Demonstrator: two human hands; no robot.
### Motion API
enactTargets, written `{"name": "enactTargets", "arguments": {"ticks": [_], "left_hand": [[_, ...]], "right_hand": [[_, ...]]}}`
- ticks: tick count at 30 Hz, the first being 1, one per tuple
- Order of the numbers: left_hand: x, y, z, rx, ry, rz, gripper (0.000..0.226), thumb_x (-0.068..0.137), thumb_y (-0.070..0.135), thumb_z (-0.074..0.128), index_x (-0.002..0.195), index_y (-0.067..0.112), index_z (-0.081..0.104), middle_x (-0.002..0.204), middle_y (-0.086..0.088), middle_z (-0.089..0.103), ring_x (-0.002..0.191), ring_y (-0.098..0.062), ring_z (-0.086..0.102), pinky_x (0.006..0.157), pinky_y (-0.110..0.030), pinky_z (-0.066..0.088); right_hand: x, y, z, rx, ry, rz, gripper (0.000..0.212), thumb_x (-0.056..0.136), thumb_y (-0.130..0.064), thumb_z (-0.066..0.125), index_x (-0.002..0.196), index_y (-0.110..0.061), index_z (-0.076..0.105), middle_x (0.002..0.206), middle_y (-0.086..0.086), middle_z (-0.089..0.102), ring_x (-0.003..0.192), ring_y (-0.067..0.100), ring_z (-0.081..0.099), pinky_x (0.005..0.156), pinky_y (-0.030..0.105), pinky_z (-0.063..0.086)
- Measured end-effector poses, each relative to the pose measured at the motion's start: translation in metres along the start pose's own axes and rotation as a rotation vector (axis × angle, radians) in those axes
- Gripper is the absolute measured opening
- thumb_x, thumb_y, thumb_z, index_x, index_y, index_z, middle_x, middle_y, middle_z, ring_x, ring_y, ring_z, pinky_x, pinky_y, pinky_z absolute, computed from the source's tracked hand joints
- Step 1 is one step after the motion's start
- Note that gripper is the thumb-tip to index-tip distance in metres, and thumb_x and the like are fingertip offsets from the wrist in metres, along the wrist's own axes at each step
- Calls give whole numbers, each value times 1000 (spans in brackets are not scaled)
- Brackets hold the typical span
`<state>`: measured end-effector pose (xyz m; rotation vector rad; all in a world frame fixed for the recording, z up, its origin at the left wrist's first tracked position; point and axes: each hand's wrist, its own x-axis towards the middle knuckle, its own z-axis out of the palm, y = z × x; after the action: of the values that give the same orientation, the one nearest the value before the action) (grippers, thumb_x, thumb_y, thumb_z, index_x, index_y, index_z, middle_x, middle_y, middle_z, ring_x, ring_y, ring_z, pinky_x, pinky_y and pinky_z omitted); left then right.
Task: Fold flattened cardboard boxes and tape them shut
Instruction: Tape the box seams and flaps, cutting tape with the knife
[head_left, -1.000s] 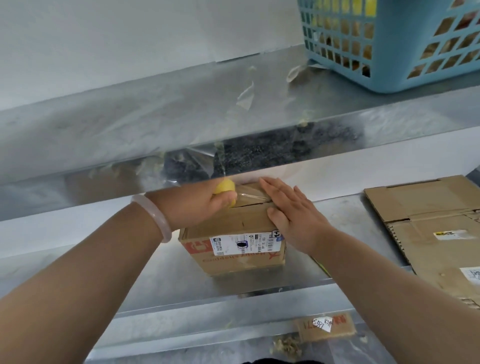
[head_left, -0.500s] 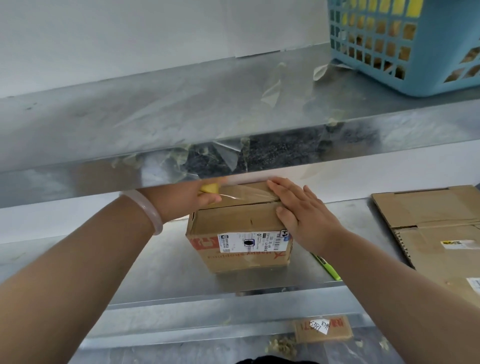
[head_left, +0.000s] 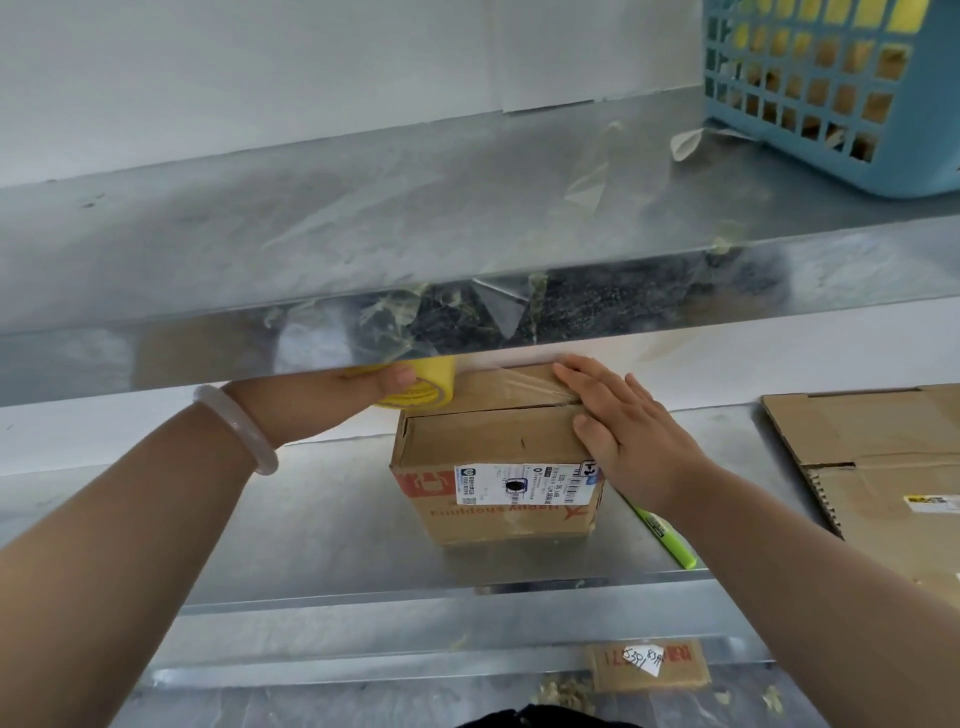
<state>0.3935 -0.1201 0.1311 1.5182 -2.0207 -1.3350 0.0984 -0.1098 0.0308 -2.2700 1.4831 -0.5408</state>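
Note:
A small brown cardboard box (head_left: 493, 441) with a white shipping label stands on the metal shelf (head_left: 322, 525), its top flaps folded down. Clear tape (head_left: 524, 387) runs across its far top edge. My left hand (head_left: 332, 397) grips a yellow tape roll (head_left: 415, 384) just left of the box's top, partly hidden under the upper shelf's edge. My right hand (head_left: 623, 431) lies flat with straight fingers on the right part of the top, pressing the tape end and the flap.
An upper metal shelf (head_left: 415, 228) overhangs close above the box, with tape scraps stuck to it and a blue basket (head_left: 852, 104) at right. Flattened cardboard (head_left: 883, 467) lies at right. A green marker (head_left: 660, 530) lies beside the box. A cardboard scrap (head_left: 649, 665) lies below.
My left hand has drawn the yellow roll leftward off the box top, stretching clear tape across it. My right hand stays pressed on the right side.

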Motion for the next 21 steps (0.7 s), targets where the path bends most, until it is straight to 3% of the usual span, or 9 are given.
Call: {"name": "enactTargets", "arguments": {"ticks": [1, 4, 6, 7, 9, 11, 14, 18, 21], "left_hand": [[0, 2, 2, -17, -38, -6, 42, 79, 64, 56, 111, 37, 55, 104, 40, 61, 98, 25, 52, 80, 5, 35], [1, -4, -1, 6, -9, -29, 35, 83, 57, 60, 110, 35, 56, 112, 32, 57, 101, 18, 54, 86, 1, 37], [-4, -7, -5, 89, 46, -34, 14, 96, 25, 54, 108, 31, 55, 109, 21, 55, 100, 7, 52, 89, -8, 36], [-8, -11, -7, 234, 69, -44, 21, 96, 26, 53, 115, 35, 53, 112, 21, 53, 104, 4, 49, 90, -10, 34], [-17, -19, -9, 644, 176, -98, 40, 91, 50, 53, 130, 52, 42, 119, 27, 50, 112, 0, 48, 90, -15, 32], [-20, -29, -8, 906, 313, -31, 52, 85, 66, 47, 135, 57, 37, 124, 27, 52, 117, -3, 51, 91, -22, 39], [-12, -48, -5, 1029, 331, 160, 71, 76, 74, 27, 141, 47, 37, 116, 15, 60, 107, -12, 58, 83, -28, 45], [-4, -62, -8, 1079, 349, 265, 63, 91, 55, 46, 148, 34, 30, 106, 6, 60, 95, -17, 58, 78, -32, 47], [-2, -66, -4, 1153, 296, 276, 65, 90, 49, 48, 149, 26, 31, 94, 3, 60, 82, -19, 58, 71, -33, 46]], "right_hand": [[0, 0, -1, -4, -1, 0, 65, 91, -49, 12, 154, -34, 21, 159, -19, 15, 145, 3, 17, 120, 26, -4], [-1, 2, -2, -26, -12, 2, 66, 90, -51, 10, 154, -35, 21, 160, -18, 15, 145, 4, 18, 119, 26, -3], [-1, 1, -3, -35, -20, -2, 69, 88, -54, 7, 154, -35, 21, 160, -18, 15, 145, 4, 18, 119, 26, -4], [0, 1, -3, -36, -23, -2, 70, 88, -54, 7, 154, -35, 21, 160, -18, 15, 145, 4, 18, 119, 25, -4], [0, 0, -3, -40, -23, 5, 71, 87, -54, 7, 154, -36, 21, 160, -18, 15, 145, 4, 19, 119, 25, -4], [0, 0, -2, -51, -28, 9, 71, 87, -55, 6, 154, -36, 20, 160, -19, 14, 145, 3, 18, 119, 25, -5], [-1, 0, -2, -56, -26, 8, 71, 87, -56, 6, 154, -36, 21, 160, -18, 14, 145, 4, 18, 120, 26, -4], [-1, -1, -4, -76, -35, 2, 72, 87, -56, 5, 154, -35, 20, 161, -18, 14, 145, 4, 18, 119, 25, -5], [-1, -1, -5, -96, -41, 5, 71, 87, -55, 5, 155, -36, 18, 161, -18, 12, 145, 4, 18, 118, 25, -5]]}}
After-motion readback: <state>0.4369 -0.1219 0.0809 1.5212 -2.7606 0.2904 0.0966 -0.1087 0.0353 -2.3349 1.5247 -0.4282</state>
